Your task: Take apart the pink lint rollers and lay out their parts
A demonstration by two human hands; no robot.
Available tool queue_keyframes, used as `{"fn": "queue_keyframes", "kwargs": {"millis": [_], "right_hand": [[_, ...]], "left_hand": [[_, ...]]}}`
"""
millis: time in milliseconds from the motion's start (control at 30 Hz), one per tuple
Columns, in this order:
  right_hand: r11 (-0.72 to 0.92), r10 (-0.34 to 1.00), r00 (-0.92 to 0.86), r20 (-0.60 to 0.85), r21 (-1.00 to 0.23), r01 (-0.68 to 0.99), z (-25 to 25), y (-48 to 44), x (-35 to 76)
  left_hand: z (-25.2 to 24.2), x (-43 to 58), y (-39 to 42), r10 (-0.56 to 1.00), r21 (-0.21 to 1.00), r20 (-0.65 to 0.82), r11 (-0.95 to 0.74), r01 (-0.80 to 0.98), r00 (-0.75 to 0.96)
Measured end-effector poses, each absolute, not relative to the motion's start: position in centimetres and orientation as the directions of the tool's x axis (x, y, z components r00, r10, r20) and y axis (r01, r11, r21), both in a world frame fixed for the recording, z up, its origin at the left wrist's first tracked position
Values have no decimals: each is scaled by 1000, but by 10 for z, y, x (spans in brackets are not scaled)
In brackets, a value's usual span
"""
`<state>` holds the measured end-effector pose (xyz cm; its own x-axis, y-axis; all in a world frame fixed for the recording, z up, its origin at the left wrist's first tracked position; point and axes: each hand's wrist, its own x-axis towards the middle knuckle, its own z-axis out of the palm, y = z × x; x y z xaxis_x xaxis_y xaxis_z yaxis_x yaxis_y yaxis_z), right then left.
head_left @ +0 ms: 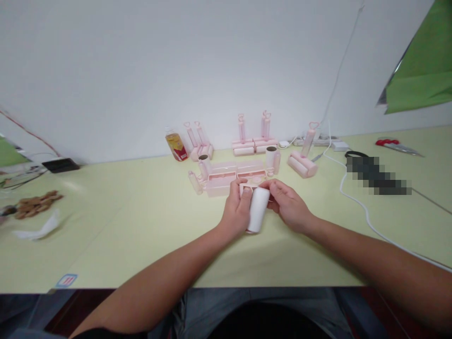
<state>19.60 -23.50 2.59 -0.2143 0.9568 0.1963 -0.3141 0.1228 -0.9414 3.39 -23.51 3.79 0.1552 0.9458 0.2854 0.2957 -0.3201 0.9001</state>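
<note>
A lint roller (pixel 259 209) with a white paper roll is held tilted above the table in front of me. My left hand (pixel 238 207) wraps around its left side, thumb on the pink casing. At its upper right end the fingers of my right hand (pixel 287 203) are bent and pressed against it; their tips are partly hidden. Just behind my hands lie open pink roller cases (pixel 221 186). A white roll with a brown core (pixel 271 154) stands at their right, and another paper roll (pixel 205 165) stands at their left beside small pink handles (pixel 195 182).
Several pink lint rollers (pixel 243 147) stand along the wall, one lint roller (pixel 302 164) farther right. A bottle (pixel 177 145) is at the back left. A white cable (pixel 363 207) crosses the right side. Red-handled scissors (pixel 391 144) lie far right; brown pieces (pixel 37 205) lie far left.
</note>
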Motion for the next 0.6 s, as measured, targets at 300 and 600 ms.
{"fn": "queue_keyframes", "kwargs": {"millis": [300, 600], "right_hand": [[-252, 822, -568, 47, -864, -435, 31, -251, 194], [-271, 731, -677, 86, -874, -404, 27, -256, 195]], "left_hand": [[38, 29, -247, 814, 699, 529, -579, 420, 240], [32, 20, -241, 657, 556, 691, -750, 359, 301]]}}
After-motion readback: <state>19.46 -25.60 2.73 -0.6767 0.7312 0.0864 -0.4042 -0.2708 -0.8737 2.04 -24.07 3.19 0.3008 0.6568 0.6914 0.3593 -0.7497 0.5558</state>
